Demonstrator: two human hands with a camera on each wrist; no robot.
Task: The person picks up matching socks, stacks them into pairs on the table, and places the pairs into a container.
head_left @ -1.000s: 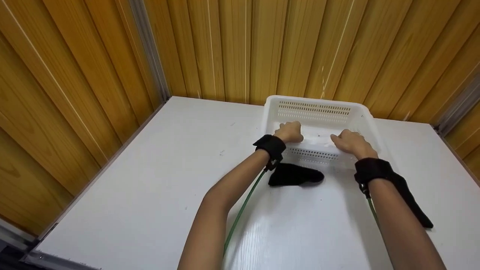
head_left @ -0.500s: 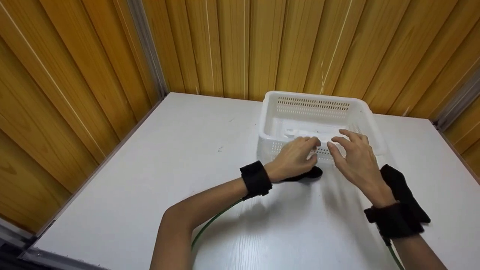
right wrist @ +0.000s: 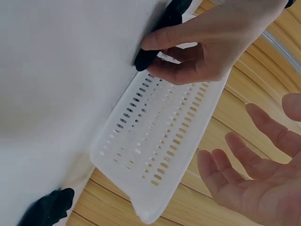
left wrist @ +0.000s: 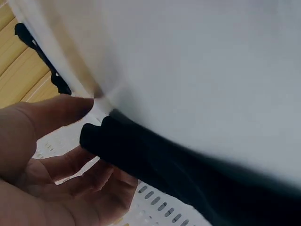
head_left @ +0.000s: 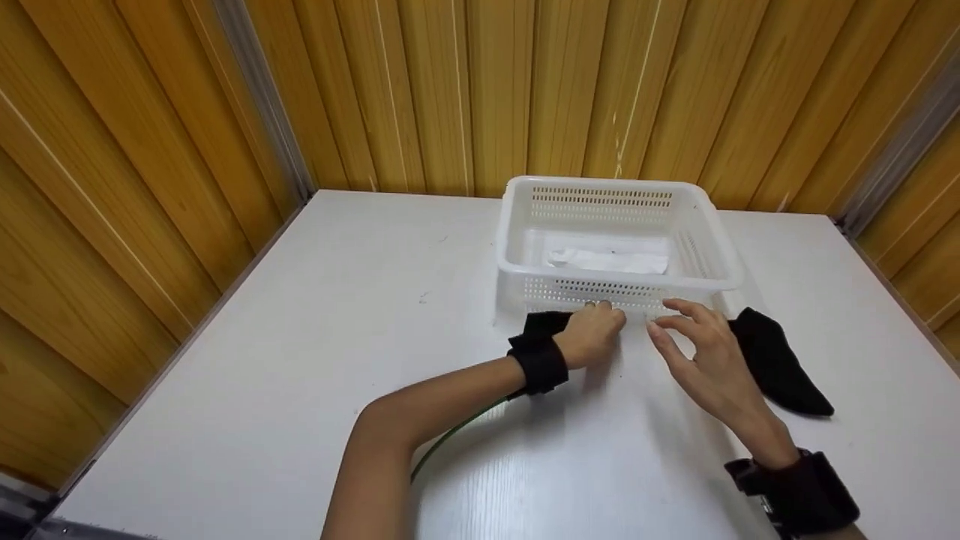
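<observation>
Lowered since last frame: my L hand point(head_left: 592, 334), now at blk sock point(head_left: 547, 322), just R of frame ctr, long axis L–R along basket point(head_left: 615, 277) front. Thumb/fingers astride frame-right end; can't tell if pinching. R hand point(head_left: 712, 360) farther, fingers spread, holding nothing.

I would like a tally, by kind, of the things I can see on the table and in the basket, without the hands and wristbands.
Black socks: 2 (the held sock in the left hand, the loose sock)
Basket: 1
White cloth: 1 visible piece; anything underneath cannot be told
Total: 4 visible
</observation>
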